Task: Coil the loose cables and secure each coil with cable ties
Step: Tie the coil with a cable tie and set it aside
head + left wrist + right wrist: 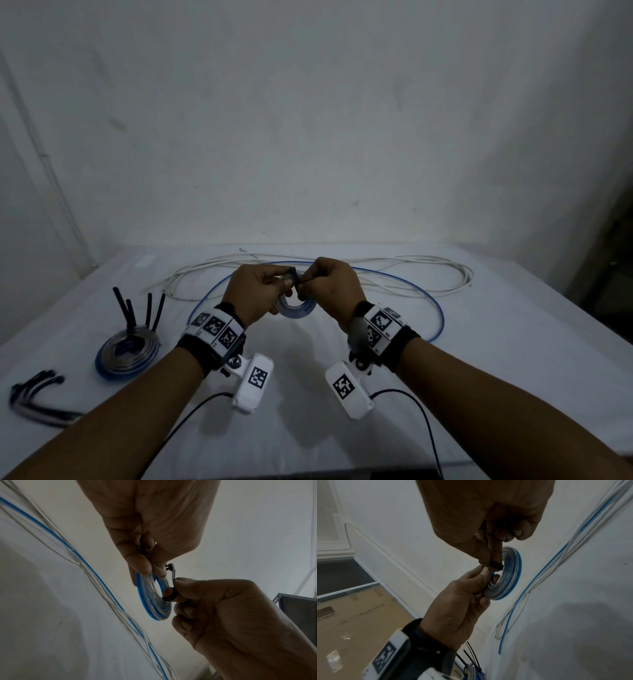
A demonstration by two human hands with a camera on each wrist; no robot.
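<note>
A small coil of blue and clear cable (296, 306) hangs above the table's middle between both hands. My left hand (281, 284) pinches the coil's upper left rim; in the left wrist view its thumb and fingers (147, 568) close on the coil (154, 601). My right hand (305, 284) pinches a black cable tie (172, 574) looped round the coil's rim. The right wrist view has the right fingertips (491, 561) on the tie (495, 566), just above the left hand (486, 573) and the coil (508, 577).
A tied blue coil (128, 353) with black tie tails sticking up lies at the left. Spare black cable ties (37, 397) lie at the near left edge. Loose white cable (411, 270) and a loose blue cable (428, 301) sprawl across the back of the white table (496, 359).
</note>
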